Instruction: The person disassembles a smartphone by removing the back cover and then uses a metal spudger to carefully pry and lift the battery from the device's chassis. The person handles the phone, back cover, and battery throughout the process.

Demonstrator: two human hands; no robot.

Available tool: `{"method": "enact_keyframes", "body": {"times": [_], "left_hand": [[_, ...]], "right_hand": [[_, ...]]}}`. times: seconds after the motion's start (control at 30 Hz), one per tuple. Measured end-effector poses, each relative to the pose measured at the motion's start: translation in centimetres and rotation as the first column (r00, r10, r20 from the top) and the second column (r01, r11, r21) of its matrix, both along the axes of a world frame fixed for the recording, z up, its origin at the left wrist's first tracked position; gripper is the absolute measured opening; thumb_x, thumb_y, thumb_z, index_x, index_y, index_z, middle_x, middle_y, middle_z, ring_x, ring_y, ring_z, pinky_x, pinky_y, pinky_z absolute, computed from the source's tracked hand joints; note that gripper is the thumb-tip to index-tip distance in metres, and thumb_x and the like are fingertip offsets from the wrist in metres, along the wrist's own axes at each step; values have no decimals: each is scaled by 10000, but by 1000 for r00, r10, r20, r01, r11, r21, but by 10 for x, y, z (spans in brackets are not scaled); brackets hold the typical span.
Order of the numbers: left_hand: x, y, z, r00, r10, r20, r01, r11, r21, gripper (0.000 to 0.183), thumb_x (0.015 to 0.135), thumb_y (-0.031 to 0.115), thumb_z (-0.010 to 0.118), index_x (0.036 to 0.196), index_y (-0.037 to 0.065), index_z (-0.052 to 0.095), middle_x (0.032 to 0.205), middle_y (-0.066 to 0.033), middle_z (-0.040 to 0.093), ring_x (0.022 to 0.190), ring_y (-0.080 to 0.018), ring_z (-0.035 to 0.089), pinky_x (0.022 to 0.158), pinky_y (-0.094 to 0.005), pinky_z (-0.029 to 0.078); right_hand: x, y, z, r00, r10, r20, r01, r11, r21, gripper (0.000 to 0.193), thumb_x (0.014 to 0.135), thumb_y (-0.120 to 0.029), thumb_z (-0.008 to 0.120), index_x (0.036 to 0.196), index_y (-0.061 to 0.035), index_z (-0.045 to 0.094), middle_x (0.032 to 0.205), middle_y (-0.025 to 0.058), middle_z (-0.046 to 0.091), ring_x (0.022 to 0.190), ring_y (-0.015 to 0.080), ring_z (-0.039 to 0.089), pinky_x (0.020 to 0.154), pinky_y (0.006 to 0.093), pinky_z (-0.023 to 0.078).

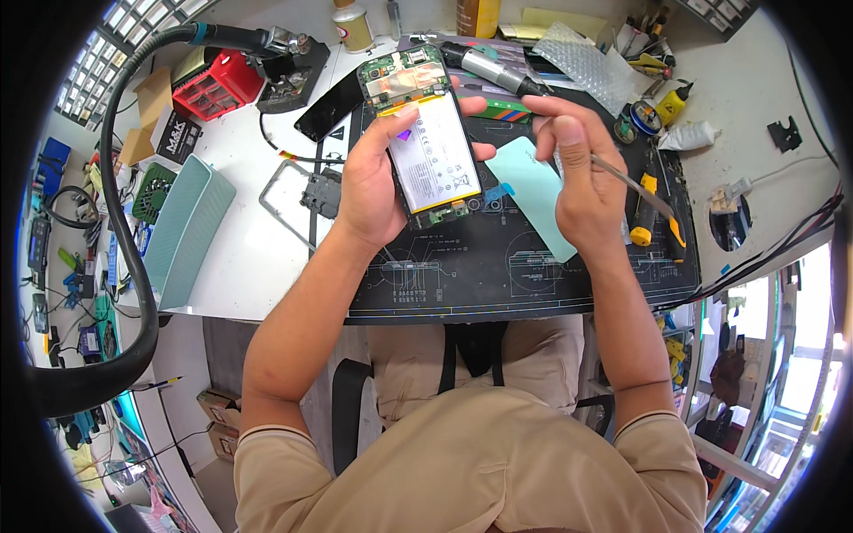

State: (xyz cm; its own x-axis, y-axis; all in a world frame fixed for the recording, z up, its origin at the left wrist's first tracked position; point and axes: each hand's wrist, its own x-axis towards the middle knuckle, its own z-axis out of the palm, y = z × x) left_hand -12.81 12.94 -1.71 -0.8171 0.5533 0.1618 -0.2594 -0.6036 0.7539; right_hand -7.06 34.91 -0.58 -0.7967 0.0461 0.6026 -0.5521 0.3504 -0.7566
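Note:
An opened phone [431, 147] lies across the palm of my left hand [378, 178], tilted and lifted off the mat. My thumb rests on its left edge, with the other fingers coming round the right edge. Its white battery [435, 155] and green circuit board [409, 75] are exposed. To the right, my right hand [586, 169] is closed round a slim metal tool [635, 186], whose broad end points down to the right. Beneath that hand is a pale teal phone back cover [531, 200]. A grey frame [283, 209] and a black part [322, 194] lie left of my left hand.
A black printed mat [480, 284] covers the bench. Farther back are a dark phone screen [329, 108], a grey cylindrical power tool [493, 69] and bubble wrap [582, 67]. A yellow-handled tool [643, 213] lies right. A thick black flexible arm [111, 178] curves along the left.

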Motion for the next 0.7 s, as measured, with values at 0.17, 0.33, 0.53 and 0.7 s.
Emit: {"method": "enact_keyframes", "body": {"times": [0.17, 0.33, 0.53, 0.7], "left_hand": [[-2, 2, -2, 996, 83, 28, -83, 996, 11, 542, 1112, 314, 402, 1559, 8, 417, 1460, -227, 636, 1169, -392, 730, 1003, -485, 623], [-3, 1, -3, 994, 83, 69, -86, 995, 40, 531, 1119, 317, 398, 1547, 4, 429, 1478, -226, 619, 1183, -402, 721, 1026, -507, 612], [0, 5, 0, 992, 127, 6, -127, 992, -4, 532, 1126, 329, 411, 1537, -7, 444, 1471, -224, 625, 1180, -393, 724, 1011, -498, 619], [2, 7, -7, 985, 161, -62, -165, 984, -70, 547, 1127, 325, 424, 1546, -25, 439, 1500, -224, 605, 1203, -374, 716, 1012, -490, 615]], "right_hand": [[12, -7, 8, 997, 57, 46, -70, 939, 338, 171, 964, -96, 764, 1129, -63, 791, 991, 106, 721, 876, 256, 688, 785, 367, 540], [13, -16, -8, 994, 63, -91, -26, 931, 363, 252, 886, -61, 819, 1136, -63, 787, 986, 106, 730, 885, 298, 696, 783, 389, 559], [18, -20, -9, 993, -17, -113, 61, 916, 396, 261, 894, -27, 821, 1153, -42, 794, 1050, 117, 780, 947, 265, 744, 808, 360, 578], [15, -21, -13, 983, -18, -184, 104, 876, 472, 204, 897, -42, 815, 1098, -26, 779, 1039, 121, 780, 933, 291, 733, 816, 388, 578]]}}
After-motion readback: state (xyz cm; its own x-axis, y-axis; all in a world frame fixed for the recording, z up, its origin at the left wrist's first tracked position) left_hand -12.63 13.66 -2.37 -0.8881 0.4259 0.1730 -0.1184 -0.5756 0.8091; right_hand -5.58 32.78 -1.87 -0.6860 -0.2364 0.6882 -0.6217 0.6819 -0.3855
